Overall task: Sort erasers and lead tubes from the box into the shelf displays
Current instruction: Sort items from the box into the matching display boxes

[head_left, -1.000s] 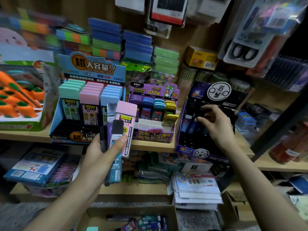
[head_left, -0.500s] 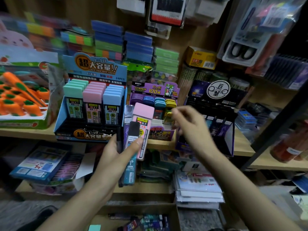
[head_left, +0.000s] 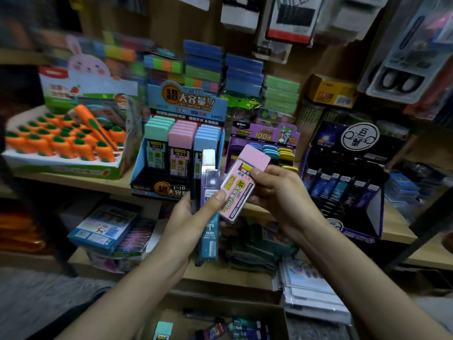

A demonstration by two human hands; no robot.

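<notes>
The left hand [head_left: 185,225] grips a bundle of slim lead tubes [head_left: 209,238] held upright, its fingers curled behind them and its thumb pressed across their front. Just to the right, the right hand [head_left: 282,196] pinches a pink case [head_left: 241,184] between thumb and fingers. The case tilts to the right, and its lower left edge touches the left thumb. Both hands hover in front of the wooden shelf [head_left: 81,181].

On the shelf just beyond the tubes stands a blue display [head_left: 176,146] with rows of mint, pink and blue cases. Behind the pink case sits a purple display [head_left: 266,137], and farther right a black display [head_left: 343,185] of dark tubes. At far left is a tray of carrot erasers [head_left: 61,143]. Near the bottom edge, a cardboard box [head_left: 232,304] holds more loose tubes and a mint-topped case.
</notes>
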